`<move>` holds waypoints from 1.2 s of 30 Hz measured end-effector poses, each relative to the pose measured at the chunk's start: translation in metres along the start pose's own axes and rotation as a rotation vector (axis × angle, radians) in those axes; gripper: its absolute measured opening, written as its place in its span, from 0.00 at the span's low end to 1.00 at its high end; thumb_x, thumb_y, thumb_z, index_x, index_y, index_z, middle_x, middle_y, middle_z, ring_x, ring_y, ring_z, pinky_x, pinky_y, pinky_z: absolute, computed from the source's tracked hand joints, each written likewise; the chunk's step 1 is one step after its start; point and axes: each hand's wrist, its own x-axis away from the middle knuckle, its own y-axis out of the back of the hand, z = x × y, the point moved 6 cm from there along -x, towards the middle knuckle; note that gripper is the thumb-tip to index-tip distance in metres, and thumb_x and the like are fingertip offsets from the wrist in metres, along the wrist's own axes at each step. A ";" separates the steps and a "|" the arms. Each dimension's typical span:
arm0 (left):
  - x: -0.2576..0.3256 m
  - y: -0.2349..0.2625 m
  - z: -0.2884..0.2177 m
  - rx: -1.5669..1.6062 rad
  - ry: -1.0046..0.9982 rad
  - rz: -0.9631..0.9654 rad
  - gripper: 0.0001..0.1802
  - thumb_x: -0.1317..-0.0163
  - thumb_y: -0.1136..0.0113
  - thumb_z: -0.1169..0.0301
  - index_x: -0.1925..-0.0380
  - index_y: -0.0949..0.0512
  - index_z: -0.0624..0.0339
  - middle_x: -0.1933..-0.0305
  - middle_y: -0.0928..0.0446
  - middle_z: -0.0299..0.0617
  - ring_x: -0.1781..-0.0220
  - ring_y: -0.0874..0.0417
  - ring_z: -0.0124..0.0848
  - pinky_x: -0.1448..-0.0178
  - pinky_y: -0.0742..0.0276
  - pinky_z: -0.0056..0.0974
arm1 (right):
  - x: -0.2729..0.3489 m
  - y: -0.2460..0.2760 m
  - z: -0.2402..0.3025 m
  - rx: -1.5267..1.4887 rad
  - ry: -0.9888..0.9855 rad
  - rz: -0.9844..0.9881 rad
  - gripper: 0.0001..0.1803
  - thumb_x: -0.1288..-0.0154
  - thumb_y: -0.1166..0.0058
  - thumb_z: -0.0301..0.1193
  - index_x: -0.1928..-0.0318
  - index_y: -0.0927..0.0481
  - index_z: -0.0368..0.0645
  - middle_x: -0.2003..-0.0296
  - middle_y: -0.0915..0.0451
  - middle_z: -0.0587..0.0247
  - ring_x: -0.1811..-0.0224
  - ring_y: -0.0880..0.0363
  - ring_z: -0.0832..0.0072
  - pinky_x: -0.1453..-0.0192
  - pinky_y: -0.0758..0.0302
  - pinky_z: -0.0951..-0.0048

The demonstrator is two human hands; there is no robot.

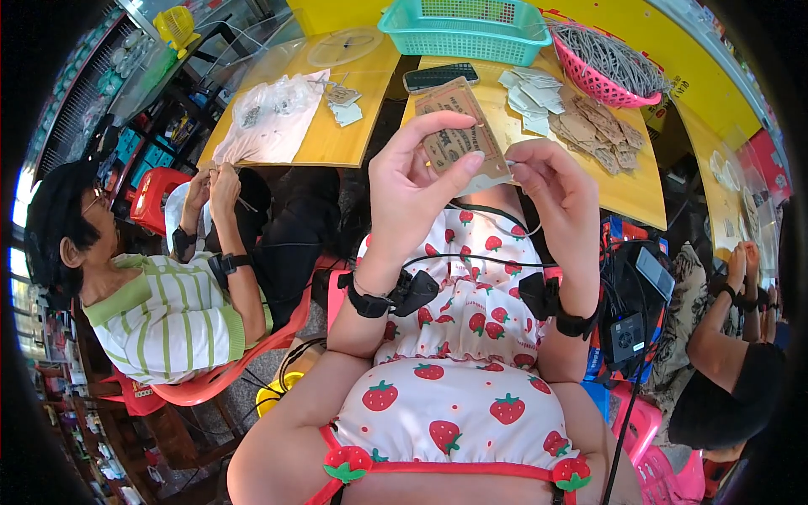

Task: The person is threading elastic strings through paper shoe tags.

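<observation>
My left hand (pixel 408 181) is closed on a brown printed cardboard tag (pixel 459 105), raised above my lap near the table edge. Behind the lower end of the brown tag, a white tag (pixel 486 180) peeks out. At that end my right hand (pixel 557 181) pinches, its thumb and fingertips together on a thin pale cord (pixel 526 229) that loops down below the tags. Exactly how the cord passes through the tags is hidden by my fingers. Past my hands on the yellow table (pixel 640 198) lie a pile of white tags (pixel 534 94) and a pile of brown tags (pixel 598 135).
A pink basket (pixel 572 71) full of grey cords (pixel 610 57) and a teal basket (pixel 471 44) stand at the back. A phone (pixel 439 77) lies nearby. Black cables (pixel 505 259) cross my lap. People (pixel 168 311) sit left and right; a pinkish sheet (pixel 286 118) covers part of the left table.
</observation>
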 end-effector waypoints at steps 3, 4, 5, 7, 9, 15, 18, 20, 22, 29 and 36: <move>0.000 0.001 -0.005 -0.034 0.021 -0.002 0.19 0.46 0.38 0.83 0.53 0.27 0.68 0.53 0.26 0.41 0.53 0.24 0.22 0.54 0.24 0.25 | 0.001 -0.001 -0.003 -0.123 -0.002 0.003 0.05 0.36 0.52 0.19 0.60 0.26 0.33 0.64 0.23 0.64 0.59 0.23 0.79 0.53 0.28 0.78; 0.001 0.001 -0.004 -0.034 0.021 -0.002 0.19 0.46 0.38 0.83 0.53 0.27 0.68 0.53 0.26 0.41 0.53 0.24 0.22 0.54 0.24 0.25 | 0.001 -0.004 -0.002 -0.117 0.005 0.014 0.04 0.36 0.52 0.18 0.61 0.26 0.33 0.64 0.24 0.63 0.60 0.23 0.79 0.53 0.28 0.78; 0.001 0.001 -0.003 0.005 0.012 0.001 0.19 0.46 0.38 0.83 0.53 0.27 0.68 0.53 0.26 0.41 0.53 0.24 0.23 0.54 0.24 0.25 | 0.001 -0.005 -0.002 -0.111 0.011 0.025 0.03 0.36 0.52 0.18 0.62 0.27 0.33 0.64 0.25 0.63 0.60 0.24 0.79 0.54 0.29 0.78; 0.001 0.000 -0.001 0.046 0.002 0.006 0.19 0.46 0.38 0.83 0.53 0.28 0.68 0.53 0.26 0.41 0.53 0.24 0.23 0.54 0.24 0.25 | 0.001 -0.005 -0.004 -0.075 0.039 0.048 0.03 0.36 0.52 0.19 0.61 0.27 0.33 0.65 0.26 0.63 0.61 0.26 0.79 0.53 0.29 0.78; 0.001 -0.001 -0.001 0.087 -0.011 0.015 0.19 0.46 0.38 0.84 0.53 0.28 0.68 0.53 0.25 0.42 0.53 0.24 0.23 0.54 0.24 0.26 | 0.001 -0.004 -0.003 -0.039 0.068 0.072 0.04 0.36 0.52 0.19 0.61 0.28 0.33 0.66 0.26 0.63 0.62 0.27 0.79 0.53 0.30 0.78; 0.002 -0.002 0.004 0.192 0.060 0.042 0.20 0.47 0.37 0.84 0.53 0.28 0.69 0.52 0.26 0.42 0.52 0.24 0.24 0.50 0.24 0.28 | 0.001 -0.004 -0.004 -0.157 0.083 0.097 0.03 0.35 0.52 0.21 0.62 0.28 0.34 0.64 0.27 0.64 0.62 0.30 0.79 0.53 0.32 0.79; 0.002 -0.006 0.007 0.275 0.024 0.103 0.19 0.45 0.39 0.83 0.52 0.29 0.67 0.51 0.25 0.46 0.53 0.22 0.27 0.51 0.25 0.28 | 0.004 -0.010 -0.012 -0.428 0.003 0.210 0.03 0.34 0.52 0.22 0.62 0.27 0.34 0.63 0.28 0.65 0.61 0.29 0.80 0.54 0.31 0.79; 0.002 -0.008 0.006 0.285 0.027 0.082 0.19 0.46 0.39 0.84 0.53 0.29 0.68 0.52 0.25 0.45 0.53 0.22 0.26 0.50 0.24 0.29 | 0.004 -0.012 -0.015 -0.565 -0.045 0.189 0.04 0.35 0.50 0.22 0.61 0.26 0.34 0.65 0.26 0.66 0.64 0.27 0.80 0.56 0.28 0.79; 0.003 -0.008 0.004 0.294 0.031 0.060 0.20 0.47 0.38 0.84 0.53 0.28 0.69 0.53 0.25 0.44 0.53 0.23 0.25 0.50 0.24 0.29 | 0.004 -0.009 -0.015 -0.511 -0.065 0.130 0.05 0.35 0.48 0.22 0.60 0.26 0.33 0.66 0.24 0.65 0.65 0.25 0.80 0.58 0.27 0.80; 0.007 -0.008 0.003 0.268 0.042 0.034 0.19 0.46 0.38 0.83 0.53 0.28 0.69 0.53 0.24 0.44 0.54 0.21 0.27 0.52 0.21 0.31 | 0.006 -0.009 -0.021 -0.600 -0.101 0.086 0.08 0.37 0.46 0.22 0.59 0.25 0.33 0.68 0.21 0.62 0.66 0.21 0.78 0.61 0.24 0.79; 0.011 -0.008 0.001 0.160 0.006 0.038 0.18 0.46 0.38 0.83 0.54 0.28 0.68 0.54 0.25 0.42 0.54 0.22 0.25 0.53 0.22 0.29 | 0.012 -0.014 -0.021 -0.598 -0.095 0.170 0.08 0.33 0.52 0.23 0.56 0.27 0.32 0.64 0.21 0.61 0.64 0.20 0.77 0.59 0.25 0.79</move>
